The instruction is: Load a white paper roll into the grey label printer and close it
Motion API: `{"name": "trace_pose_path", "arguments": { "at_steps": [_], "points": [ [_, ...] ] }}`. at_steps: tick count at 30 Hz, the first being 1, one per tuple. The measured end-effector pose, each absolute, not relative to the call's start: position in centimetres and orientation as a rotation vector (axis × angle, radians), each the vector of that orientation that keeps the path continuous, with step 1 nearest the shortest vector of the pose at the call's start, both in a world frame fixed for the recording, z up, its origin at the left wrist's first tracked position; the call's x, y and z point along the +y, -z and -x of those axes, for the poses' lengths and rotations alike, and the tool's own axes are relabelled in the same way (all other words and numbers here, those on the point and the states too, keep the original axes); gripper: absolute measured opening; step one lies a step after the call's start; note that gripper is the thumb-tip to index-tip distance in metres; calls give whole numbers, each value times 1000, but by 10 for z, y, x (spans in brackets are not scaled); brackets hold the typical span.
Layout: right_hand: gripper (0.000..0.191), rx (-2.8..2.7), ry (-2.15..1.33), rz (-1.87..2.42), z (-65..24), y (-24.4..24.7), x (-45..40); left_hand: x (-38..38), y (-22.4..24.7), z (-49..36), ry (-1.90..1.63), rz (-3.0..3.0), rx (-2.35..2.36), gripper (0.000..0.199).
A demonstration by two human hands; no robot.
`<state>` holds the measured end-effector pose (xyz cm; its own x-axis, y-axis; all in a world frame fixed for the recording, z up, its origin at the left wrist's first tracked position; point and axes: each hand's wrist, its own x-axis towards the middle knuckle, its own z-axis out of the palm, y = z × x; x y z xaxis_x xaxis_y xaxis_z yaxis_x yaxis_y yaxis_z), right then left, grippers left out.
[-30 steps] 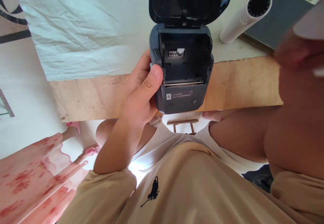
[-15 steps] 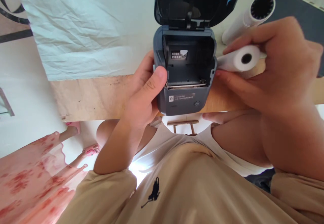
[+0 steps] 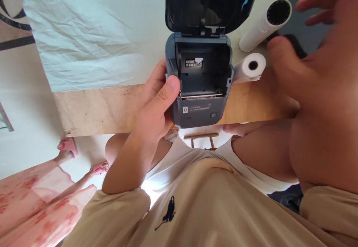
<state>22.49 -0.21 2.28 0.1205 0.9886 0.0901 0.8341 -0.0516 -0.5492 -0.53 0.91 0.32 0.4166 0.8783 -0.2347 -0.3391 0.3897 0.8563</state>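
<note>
My left hand [image 3: 156,103] grips the left side of a dark blue label printer [image 3: 197,116], its thumb on the front edge. The printer's glossy black lid [image 3: 209,5] is raised, and the bay inside shows a small label but no roll. Just right of the printer stands a small white paper roll [image 3: 248,68] with a dark core hole. Behind it is a taller white roll [image 3: 257,29] with a black end. My right hand [image 3: 316,53] is off to the right, fingers spread, holding nothing, over a dark flat object [image 3: 310,29].
A pale blue cloth [image 3: 92,34] covers the table's back part; its bare wooden edge [image 3: 97,109] runs along the front. At lower left stands another person in a pink floral garment [image 3: 47,209] and pink slippers [image 3: 69,146]. A wooden stool [image 3: 201,136] shows below the table.
My right hand has let go of the small white roll and moved up and right, its fingers opening. The printer has shifted slightly left, still in my left hand. The other person's foot has moved left.
</note>
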Motion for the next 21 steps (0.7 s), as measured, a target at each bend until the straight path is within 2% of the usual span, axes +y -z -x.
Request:
{"name": "trace_pose_path", "arguments": {
  "at_steps": [3, 7, 16, 21],
  "points": [
    [58, -1975, -276, 1867, -225, -15, 4, 9, -6, 6, -799, -855, 786, 35],
    [57, -1913, -215, 1937, -225, -11, 3, 8, -7, 6, -838, -817, 785, 32],
    [39, -2058, -114, 1920, -229, -7, 3, 8, -6, 5, -899, -771, 806, 26],
    [51, -1995, -211, 1920, -228, -11, 1, 7, -3, 2, -931, -749, 797, 27]
  ]
}}
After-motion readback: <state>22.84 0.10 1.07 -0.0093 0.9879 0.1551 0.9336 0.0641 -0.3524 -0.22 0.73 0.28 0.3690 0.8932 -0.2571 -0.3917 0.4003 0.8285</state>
